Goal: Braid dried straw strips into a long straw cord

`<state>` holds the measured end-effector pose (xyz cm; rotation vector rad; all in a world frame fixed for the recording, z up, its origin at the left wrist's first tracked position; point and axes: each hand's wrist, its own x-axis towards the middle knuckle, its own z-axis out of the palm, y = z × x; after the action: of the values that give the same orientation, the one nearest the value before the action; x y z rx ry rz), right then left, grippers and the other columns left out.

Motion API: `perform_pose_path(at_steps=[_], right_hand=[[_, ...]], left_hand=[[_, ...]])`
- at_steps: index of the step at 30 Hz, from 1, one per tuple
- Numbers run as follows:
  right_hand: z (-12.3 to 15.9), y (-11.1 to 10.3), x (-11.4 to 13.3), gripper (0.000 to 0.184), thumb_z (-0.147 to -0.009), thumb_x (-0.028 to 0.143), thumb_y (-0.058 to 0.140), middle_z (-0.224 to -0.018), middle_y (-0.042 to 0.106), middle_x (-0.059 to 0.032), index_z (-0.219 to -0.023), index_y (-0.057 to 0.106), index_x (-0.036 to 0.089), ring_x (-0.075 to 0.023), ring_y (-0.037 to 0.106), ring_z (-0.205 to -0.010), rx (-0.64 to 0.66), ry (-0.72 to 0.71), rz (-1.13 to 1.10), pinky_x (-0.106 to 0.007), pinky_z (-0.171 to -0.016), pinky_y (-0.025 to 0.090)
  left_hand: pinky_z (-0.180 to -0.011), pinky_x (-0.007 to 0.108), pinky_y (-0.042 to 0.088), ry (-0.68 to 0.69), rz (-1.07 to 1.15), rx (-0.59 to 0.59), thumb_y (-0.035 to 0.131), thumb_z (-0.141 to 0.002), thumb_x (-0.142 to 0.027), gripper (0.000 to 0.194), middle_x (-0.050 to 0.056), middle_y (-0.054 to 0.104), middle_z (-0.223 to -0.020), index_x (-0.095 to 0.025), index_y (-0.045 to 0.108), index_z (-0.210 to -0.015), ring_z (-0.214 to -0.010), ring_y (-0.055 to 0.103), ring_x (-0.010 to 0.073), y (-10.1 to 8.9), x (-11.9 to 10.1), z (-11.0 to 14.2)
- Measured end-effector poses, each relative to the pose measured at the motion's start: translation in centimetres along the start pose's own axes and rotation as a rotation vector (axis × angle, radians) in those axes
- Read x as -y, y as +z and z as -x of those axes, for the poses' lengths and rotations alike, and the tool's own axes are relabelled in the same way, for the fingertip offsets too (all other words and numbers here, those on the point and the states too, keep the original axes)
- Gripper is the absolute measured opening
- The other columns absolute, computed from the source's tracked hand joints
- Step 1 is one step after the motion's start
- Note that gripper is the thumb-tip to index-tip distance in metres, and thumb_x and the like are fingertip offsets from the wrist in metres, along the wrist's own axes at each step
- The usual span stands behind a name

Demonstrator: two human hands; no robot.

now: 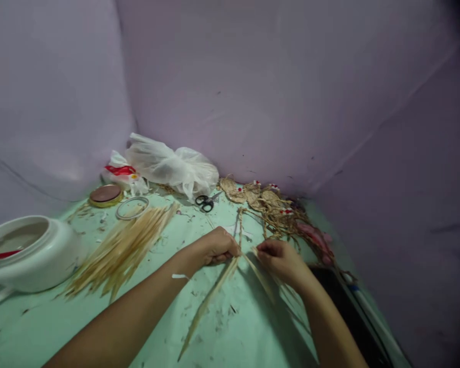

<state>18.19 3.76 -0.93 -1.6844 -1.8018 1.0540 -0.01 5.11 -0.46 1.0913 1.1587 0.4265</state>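
Observation:
My left hand [221, 244] is closed around the lower end of a braided straw cord [240, 225], which runs away from me across the table. Loose pale straw strands [210, 296] fan out below that grip towards me. A little to the right, my right hand [278, 258] pinches other strands of the same straw [261, 278] between thumb and fingers, apart from the left hand. Left of my forearm lies a bundle of loose dry straw [126, 250]. A pair of black-handled scissors [205, 203] rests beyond my hands.
White plastic bags [172, 166] sit against the wall. Woven straw pieces [253, 194] with red-and-white trims and tangled cords lie at the back right. A white pot [61, 255], a round tin [106, 195] and a ring [132, 208] stand left. A dark flat object [341, 312] lies right.

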Motion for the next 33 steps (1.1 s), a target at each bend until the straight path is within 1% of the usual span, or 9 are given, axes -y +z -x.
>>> perform_pose_path(at_steps=[2, 5, 8, 11, 14, 18, 26, 29, 33], right_hand=[[-0.2, 0.9, -0.1, 0.015, -0.061, 0.021, 0.050, -0.051, 0.055, -0.0008, -0.062, 0.063, 0.013, -0.0096, 0.044, -0.048, 0.041, 0.012, 0.016, -0.019, -0.045, 0.031], [0.0, 1.6, 0.5, 0.017, -0.060, 0.019, 0.050, -0.053, 0.056, -0.0005, -0.065, 0.064, 0.012, -0.0088, 0.044, -0.048, 0.094, 0.037, -0.064, -0.019, -0.045, 0.031], [0.5, 1.4, 1.4, 0.016, -0.061, 0.020, 0.049, -0.048, 0.053, 0.0012, -0.064, 0.062, 0.011, -0.0073, 0.039, -0.043, 0.147, 0.091, -0.169, -0.019, -0.043, 0.028], [0.8, 1.3, 1.6, 0.014, -0.062, 0.022, 0.050, -0.045, 0.051, 0.0022, -0.060, 0.060, 0.011, -0.0067, 0.038, -0.041, 0.185, 0.097, -0.211, -0.019, -0.042, 0.028], [0.7, 1.5, 1.2, 0.010, -0.060, 0.020, 0.053, -0.044, 0.049, 0.0036, -0.062, 0.060, 0.013, -0.0064, 0.038, -0.040, 0.188, 0.091, -0.202, -0.019, -0.041, 0.028], [0.4, 1.9, 0.5, 0.008, -0.062, 0.021, 0.053, -0.042, 0.045, 0.0047, -0.061, 0.058, 0.015, -0.0068, 0.038, -0.038, 0.171, 0.069, -0.146, -0.018, -0.039, 0.027], [0.6, 1.6, 1.0, 0.009, -0.063, 0.017, 0.052, -0.044, 0.048, 0.0037, -0.057, 0.058, 0.013, -0.0054, 0.036, -0.039, 0.190, 0.034, -0.182, -0.018, -0.040, 0.028], [0.7, 1.7, 1.3, 0.009, -0.062, 0.015, 0.053, -0.042, 0.049, 0.0032, -0.054, 0.057, 0.012, -0.0050, 0.037, -0.038, 0.181, 0.092, -0.290, -0.017, -0.040, 0.030], [0.8, 1.6, 1.9, 0.015, -0.070, 0.018, 0.048, -0.048, 0.057, -0.0014, -0.060, 0.057, 0.011, -0.0082, 0.048, -0.040, 0.199, 0.297, -0.572, -0.020, -0.044, 0.040]], left_hand=[[-0.029, 0.017, 0.012, 0.001, -0.004, 0.018, 0.054, -0.050, -0.018, 0.011, -0.008, 0.028, -0.028, -0.015, 0.044, -0.045, -0.025, 0.023, 0.0044, 0.0, 0.0, -0.2], [-0.028, 0.018, 0.009, -0.003, -0.044, 0.013, 0.054, -0.050, -0.020, 0.013, -0.007, 0.027, -0.027, -0.016, 0.043, -0.044, -0.024, 0.021, 0.0046, 0.2, 0.2, -0.3], [-0.028, 0.019, 0.007, 0.060, -0.053, 0.008, 0.055, -0.050, -0.022, 0.019, -0.007, 0.026, -0.026, -0.016, 0.039, -0.040, -0.024, 0.019, 0.0037, 0.4, 0.3, -0.4], [-0.029, 0.020, 0.006, 0.086, -0.045, 0.008, 0.054, -0.050, -0.022, 0.018, -0.007, 0.027, -0.027, -0.016, 0.040, -0.040, -0.024, 0.018, 0.0032, 0.6, 0.2, -0.4], [-0.029, 0.020, 0.007, 0.071, -0.066, -0.012, 0.053, -0.050, -0.021, 0.014, -0.007, 0.028, -0.026, -0.016, 0.043, -0.042, -0.024, 0.018, 0.0038, 0.6, 0.3, -0.5], [-0.029, 0.020, 0.008, 0.093, -0.109, -0.027, 0.053, -0.052, -0.021, 0.015, -0.007, 0.028, -0.026, -0.015, 0.043, -0.041, -0.024, 0.019, 0.0036, 0.8, 0.5, -0.7], [-0.030, 0.020, 0.007, 0.110, -0.078, -0.038, 0.053, -0.051, -0.019, 0.018, -0.007, 0.027, -0.028, -0.015, 0.041, -0.039, -0.026, 0.018, 0.0022, 1.0, 0.6, -0.7], [-0.031, 0.019, 0.007, 0.080, -0.046, -0.075, 0.054, -0.050, -0.018, 0.015, -0.008, 0.028, -0.029, -0.013, 0.044, -0.041, -0.027, 0.018, 0.0018, 1.1, 0.2, -0.5], [-0.031, 0.019, 0.007, 0.064, -0.031, -0.070, 0.054, -0.049, -0.017, 0.013, -0.008, 0.028, -0.028, -0.013, 0.045, -0.041, -0.028, 0.018, 0.0017, 1.1, -0.2, -0.2]])
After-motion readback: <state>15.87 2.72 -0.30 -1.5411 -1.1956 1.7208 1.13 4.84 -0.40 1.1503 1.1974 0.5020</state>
